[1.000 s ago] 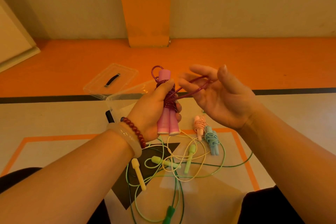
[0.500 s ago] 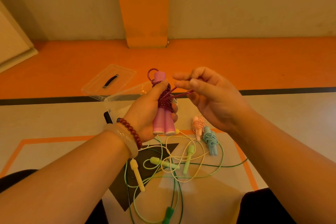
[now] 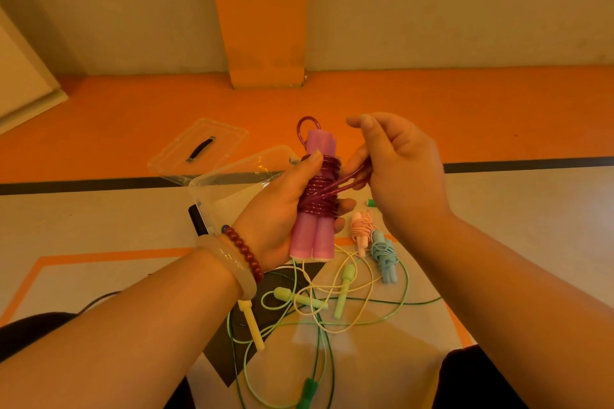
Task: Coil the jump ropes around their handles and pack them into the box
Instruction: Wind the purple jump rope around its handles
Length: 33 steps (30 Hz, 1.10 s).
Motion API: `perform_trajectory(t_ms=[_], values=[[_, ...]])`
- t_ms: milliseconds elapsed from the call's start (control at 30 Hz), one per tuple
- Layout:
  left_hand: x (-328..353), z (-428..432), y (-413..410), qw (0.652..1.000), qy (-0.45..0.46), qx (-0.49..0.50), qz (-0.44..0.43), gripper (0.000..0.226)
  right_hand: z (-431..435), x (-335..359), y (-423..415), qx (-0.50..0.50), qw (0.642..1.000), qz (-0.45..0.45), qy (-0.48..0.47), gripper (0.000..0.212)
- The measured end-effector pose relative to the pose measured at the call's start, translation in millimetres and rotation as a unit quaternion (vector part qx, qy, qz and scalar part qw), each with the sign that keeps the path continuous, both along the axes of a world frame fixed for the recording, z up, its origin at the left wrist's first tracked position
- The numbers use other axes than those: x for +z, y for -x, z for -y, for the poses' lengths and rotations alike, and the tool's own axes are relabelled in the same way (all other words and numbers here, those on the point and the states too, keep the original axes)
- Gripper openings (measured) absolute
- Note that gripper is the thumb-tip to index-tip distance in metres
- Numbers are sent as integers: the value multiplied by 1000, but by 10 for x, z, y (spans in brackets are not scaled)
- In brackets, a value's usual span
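Holding pink handles (image 3: pixel 312 239): left grip (image 3: pixel 275 214) | rope loop (image 3: pixel 351 180): right grip (image 3: pixel 405 176)

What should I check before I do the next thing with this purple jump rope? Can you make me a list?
1. Left hand grips both handles together: ok.
2. Right hand holds the loose loop: ok.
3. Purple rope fully wound: not ok, that loop sticks out to the side.
4. Box open: ok, its lid lies off behind it.
5. Room inside the box: cannot tell, the left hand hides most of it.
6. Other ropes coiled: not ok, the yellow rope and green rope lie loose and tangled.
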<state>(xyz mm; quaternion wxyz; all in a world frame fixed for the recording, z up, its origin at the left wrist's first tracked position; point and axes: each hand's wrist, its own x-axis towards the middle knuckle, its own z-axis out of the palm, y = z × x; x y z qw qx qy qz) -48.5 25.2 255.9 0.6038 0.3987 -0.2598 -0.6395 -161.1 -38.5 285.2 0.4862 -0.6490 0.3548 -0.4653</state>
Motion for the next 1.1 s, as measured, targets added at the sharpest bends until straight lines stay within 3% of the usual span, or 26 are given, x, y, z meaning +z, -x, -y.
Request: perform_trajectory(t_ms=[133,233,333,433,533,667,733,800,967,1033,1100], values=[[-24,7,79,1000,11,-26,-1,39,43,-19,-6,-44,998,-13,30,14],[-18,17,95,1000,13,-26,-11,40,62,-63,1,-69,988,-87,108,9],[-1,21,112,1000,-7,-8,10,38,53,-123,0,-89,960,-163,210,18],[8,9,140,999,-1,-7,33,32,50,-111,-21,-98,955,-165,227,20],[-13,6,140,999,8,-5,31,32,36,-72,-23,-92,970,-144,172,12],[-26,46,70,1000,13,25,-8,45,-26,-21,-45,-17,999,-20,-33,15],[-9,71,28,999,9,49,-7,50,-57,19,-60,37,988,66,-133,33],[0,92,-10,997,5,70,-10,39,-71,37,-68,101,965,142,-194,43],[45,98,-89,989,1,140,-45,30,-84,-67,-102,145,941,202,-231,42],[44,92,-93,989,6,142,-29,22,-101,-92,-121,155,934,212,-243,31],[29,85,-70,991,12,130,0,27,-112,-67,-133,151,937,201,-244,33]])
